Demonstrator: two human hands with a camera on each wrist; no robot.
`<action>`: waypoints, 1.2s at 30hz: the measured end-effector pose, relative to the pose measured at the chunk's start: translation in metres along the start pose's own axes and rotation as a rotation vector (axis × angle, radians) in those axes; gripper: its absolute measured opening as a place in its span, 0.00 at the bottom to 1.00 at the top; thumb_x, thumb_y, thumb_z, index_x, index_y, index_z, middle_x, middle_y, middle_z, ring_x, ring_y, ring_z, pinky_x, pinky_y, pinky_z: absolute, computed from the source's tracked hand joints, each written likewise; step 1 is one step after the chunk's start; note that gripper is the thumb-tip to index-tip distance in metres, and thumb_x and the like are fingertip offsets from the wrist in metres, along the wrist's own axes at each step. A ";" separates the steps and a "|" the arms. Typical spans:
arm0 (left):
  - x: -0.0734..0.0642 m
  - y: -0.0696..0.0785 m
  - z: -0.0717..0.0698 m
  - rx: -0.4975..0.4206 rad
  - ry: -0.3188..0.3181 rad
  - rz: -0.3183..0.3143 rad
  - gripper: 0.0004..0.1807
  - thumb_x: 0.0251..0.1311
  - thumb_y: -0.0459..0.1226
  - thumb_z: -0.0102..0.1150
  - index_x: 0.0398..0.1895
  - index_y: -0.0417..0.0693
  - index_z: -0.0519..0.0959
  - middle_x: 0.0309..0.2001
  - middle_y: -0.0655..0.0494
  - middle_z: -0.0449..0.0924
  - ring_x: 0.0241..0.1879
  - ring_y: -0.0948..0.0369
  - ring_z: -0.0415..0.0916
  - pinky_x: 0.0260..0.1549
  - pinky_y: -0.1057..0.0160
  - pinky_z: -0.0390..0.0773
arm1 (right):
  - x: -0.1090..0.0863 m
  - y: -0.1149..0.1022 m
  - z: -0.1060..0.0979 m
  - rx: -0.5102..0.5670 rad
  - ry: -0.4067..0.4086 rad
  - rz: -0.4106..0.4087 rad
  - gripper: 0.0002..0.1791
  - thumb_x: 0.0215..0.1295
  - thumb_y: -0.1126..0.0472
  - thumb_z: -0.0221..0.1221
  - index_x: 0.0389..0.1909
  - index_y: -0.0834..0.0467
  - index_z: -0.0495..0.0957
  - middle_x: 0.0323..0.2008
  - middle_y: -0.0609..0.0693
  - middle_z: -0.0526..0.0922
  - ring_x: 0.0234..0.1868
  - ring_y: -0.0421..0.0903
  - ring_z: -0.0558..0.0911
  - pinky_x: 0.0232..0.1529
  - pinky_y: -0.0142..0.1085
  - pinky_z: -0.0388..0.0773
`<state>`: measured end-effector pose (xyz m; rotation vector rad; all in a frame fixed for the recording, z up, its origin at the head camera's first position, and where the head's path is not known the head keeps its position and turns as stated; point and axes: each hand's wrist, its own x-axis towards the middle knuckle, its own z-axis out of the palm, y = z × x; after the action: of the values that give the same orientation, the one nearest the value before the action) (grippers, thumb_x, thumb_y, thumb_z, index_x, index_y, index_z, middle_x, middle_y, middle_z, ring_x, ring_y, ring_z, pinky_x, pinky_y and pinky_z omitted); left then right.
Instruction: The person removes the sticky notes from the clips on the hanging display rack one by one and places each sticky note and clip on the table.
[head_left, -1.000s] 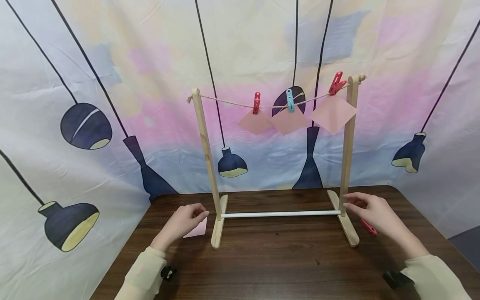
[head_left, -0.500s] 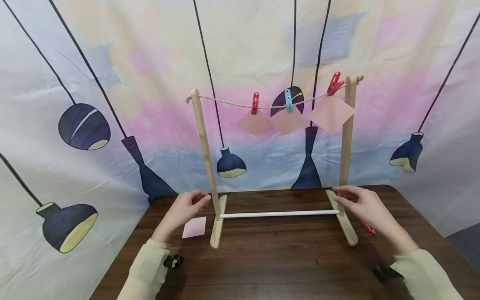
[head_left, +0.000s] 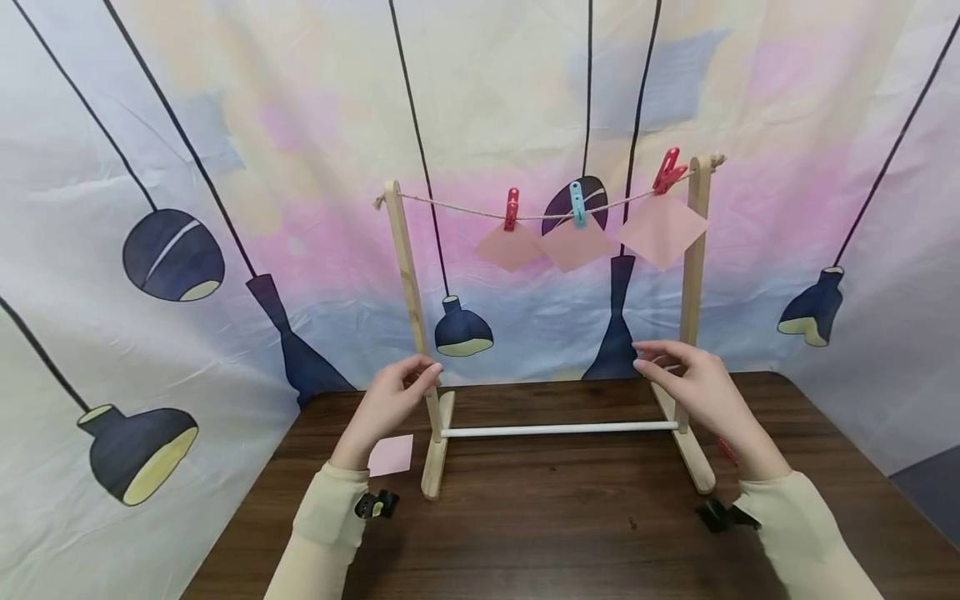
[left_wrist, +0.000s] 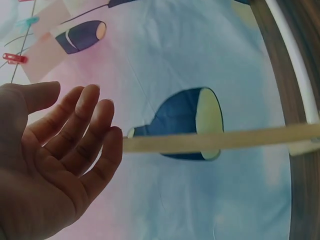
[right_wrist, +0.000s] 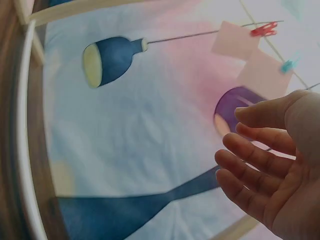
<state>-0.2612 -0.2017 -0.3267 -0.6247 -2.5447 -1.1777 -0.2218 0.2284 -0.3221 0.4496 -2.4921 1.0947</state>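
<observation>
Since pegs (head_left: 512, 208) pinch them to the cord (head_left: 457, 205), we see papers (head_left: 510, 250) hang.
The left hand (head_left: 390, 398) and right hand (head_left: 697, 387) hover empty, loosely curved.

No legible lettering, no readable labels or brands, no numbers or signs in view

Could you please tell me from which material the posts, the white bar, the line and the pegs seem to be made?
Posts: wood, matte; pale, with grain-like marks.
White bar: smooth, perhaps plastic; coated metal is possible.
Line: rough fibre cord, probably natural; beige, with frayed-looking knotted ends.
Pegs: likely plastic, fairly smooth; evenly coloured red or light blue.
</observation>
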 end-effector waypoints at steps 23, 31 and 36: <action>0.039 0.048 0.022 -0.290 0.165 0.164 0.21 0.74 0.42 0.56 0.66 0.49 0.72 0.58 0.50 0.78 0.52 0.55 0.81 0.48 0.56 0.81 | 0.047 -0.092 -0.002 0.174 0.272 -0.358 0.21 0.70 0.65 0.63 0.62 0.54 0.80 0.44 0.50 0.85 0.45 0.35 0.80 0.46 0.25 0.76; 0.055 0.061 0.024 -0.422 0.195 0.189 0.22 0.74 0.41 0.56 0.66 0.45 0.71 0.60 0.47 0.75 0.56 0.49 0.79 0.54 0.51 0.79 | 0.069 -0.115 -0.010 0.233 0.312 -0.429 0.20 0.68 0.68 0.64 0.60 0.61 0.80 0.46 0.57 0.84 0.45 0.35 0.81 0.47 0.25 0.77; 0.067 0.065 0.029 -0.523 0.202 0.173 0.23 0.74 0.40 0.56 0.68 0.44 0.69 0.61 0.48 0.73 0.58 0.44 0.76 0.56 0.47 0.77 | 0.083 -0.131 -0.014 0.255 0.310 -0.415 0.19 0.68 0.66 0.64 0.59 0.60 0.81 0.51 0.56 0.84 0.50 0.41 0.83 0.53 0.29 0.78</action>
<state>-0.2897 -0.1241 -0.2753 -0.7712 -1.9735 -1.7524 -0.2350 0.1431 -0.1918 0.7643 -1.8902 1.2031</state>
